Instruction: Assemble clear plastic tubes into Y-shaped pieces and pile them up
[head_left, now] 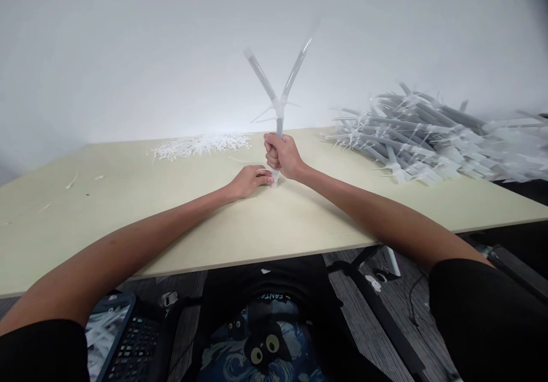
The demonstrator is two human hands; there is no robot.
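A Y-shaped grey tube assembly (279, 124) stands upright over the middle of the wooden table (282, 228), its two ribbed clear arms spread upward. Thin white ties stick out sideways at its fork. My right hand (283, 155) is wrapped in a fist round the stem below the fork. Beside it, lower down, my left hand (252, 181) pinches the white bottom end of the assembly with thumb and fingers. The upper tips are blurred by motion.
White cable ties (203, 145) lie in a heap at the back left. Similar grey tube assemblies (411, 131) are piled at the back right. Loose white bits lie on the left. A blue basket (128, 336) of white pieces stands below the table at the lower left.
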